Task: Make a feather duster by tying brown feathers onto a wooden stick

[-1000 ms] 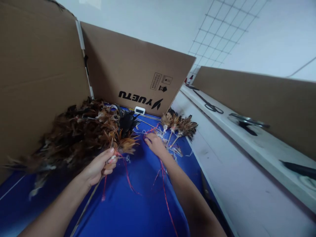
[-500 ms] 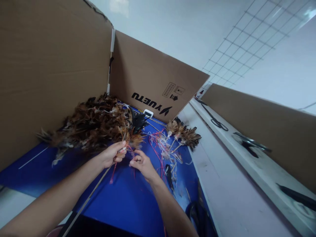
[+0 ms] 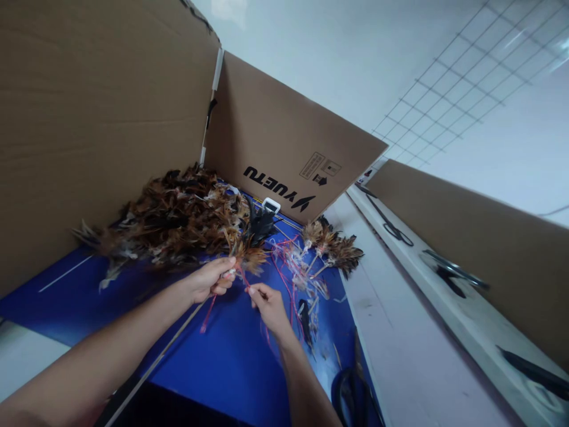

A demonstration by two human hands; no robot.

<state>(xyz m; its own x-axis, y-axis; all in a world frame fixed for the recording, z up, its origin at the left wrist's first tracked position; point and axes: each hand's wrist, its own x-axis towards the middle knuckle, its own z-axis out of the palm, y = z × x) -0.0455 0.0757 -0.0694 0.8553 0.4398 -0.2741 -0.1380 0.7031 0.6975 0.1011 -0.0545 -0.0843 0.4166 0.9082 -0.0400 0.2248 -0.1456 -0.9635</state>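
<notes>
We see left hand (image 3: 216,280) closed round thin wooden stick (image 3: 156,362) with brown-orange feather head (image 3: 252,261), right hand (image 3: 269,305) pinching pink plastic string (image 3: 243,277); all above blue tabletop (image 3: 222,362), beside brown feather pile (image 3: 186,219).

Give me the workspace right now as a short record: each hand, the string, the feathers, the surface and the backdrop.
Left hand: closed around a feather-topped stick, just below its feathers
Right hand: pinching pink string at the fingertips
String path: runs between the two hands
Feather pile: beyond the left forearm, against cardboard
Smaller feather bunches: at the right edge of the surface
Surface: blue tabletop
Backdrop: cardboard panel, printed YUETU, upside down
</notes>
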